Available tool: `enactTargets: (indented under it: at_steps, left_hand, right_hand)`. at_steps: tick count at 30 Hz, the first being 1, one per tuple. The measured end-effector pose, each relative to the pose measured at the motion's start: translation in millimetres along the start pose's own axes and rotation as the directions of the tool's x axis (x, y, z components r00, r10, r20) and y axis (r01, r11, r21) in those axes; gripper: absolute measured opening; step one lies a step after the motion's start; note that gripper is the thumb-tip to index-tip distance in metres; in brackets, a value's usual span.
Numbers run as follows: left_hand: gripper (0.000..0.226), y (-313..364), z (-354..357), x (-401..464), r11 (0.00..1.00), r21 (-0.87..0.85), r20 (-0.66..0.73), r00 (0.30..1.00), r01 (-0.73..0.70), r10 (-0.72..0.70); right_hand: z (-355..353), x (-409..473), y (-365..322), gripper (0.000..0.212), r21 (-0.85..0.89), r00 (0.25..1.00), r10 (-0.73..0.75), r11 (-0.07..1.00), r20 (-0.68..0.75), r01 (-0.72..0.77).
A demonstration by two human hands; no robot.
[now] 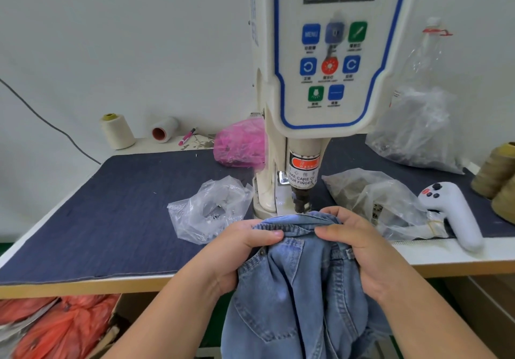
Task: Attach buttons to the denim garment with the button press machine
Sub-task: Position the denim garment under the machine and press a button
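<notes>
The white button press machine (328, 60) stands at the table's middle, its dark punch head (300, 198) just above the garment. A light blue denim garment (301, 289) hangs over the table's front edge, its waistband (299, 223) lifted under the punch. My left hand (245, 244) pinches the waistband from the left, thumb on top. From the right my right hand (354, 244) pinches the same band, thumb pointing left. A small metal rivet (262, 252) shows on the denim beside my left thumb.
Clear plastic bags lie left (209, 208) and right (373, 199) of the machine. A pink bag (239, 144) and a large clear bag (418, 130) sit behind. A white controller (454, 213) rests at right, thread cones (117, 131) at the back and far right. Dark cloth (111, 213) covers the table.
</notes>
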State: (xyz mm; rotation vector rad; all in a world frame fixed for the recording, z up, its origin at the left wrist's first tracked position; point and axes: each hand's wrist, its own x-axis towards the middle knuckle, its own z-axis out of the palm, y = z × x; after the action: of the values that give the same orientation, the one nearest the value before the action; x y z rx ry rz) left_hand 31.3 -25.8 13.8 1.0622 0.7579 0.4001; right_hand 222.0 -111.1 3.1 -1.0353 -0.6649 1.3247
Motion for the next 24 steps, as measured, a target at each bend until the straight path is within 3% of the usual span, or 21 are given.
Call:
enactTargets:
  at_steps: [10, 16, 24]
  left_hand:
    - [0.048, 5, -4, 1, 0.998, 0.018, 0.005, 0.998, -0.059, 0.058]
    - [0.031, 7, -5, 2, 0.988, 0.100, 0.030, 0.993, -0.114, 0.112]
    - [0.034, 5, -5, 4, 0.977, 0.141, -0.018, 0.986, -0.162, 0.166]
  right_hand:
    - [0, -1, -3, 0.041, -0.036, 0.987, -0.152, 0.987, 0.047, 0.154]
    - [-4, -2, -4, 0.041, -0.084, 0.973, -0.217, 0.971, 0.076, 0.223]
    - [-9, -4, -1, 0.046, -0.146, 0.956, -0.272, 0.947, 0.108, 0.286]
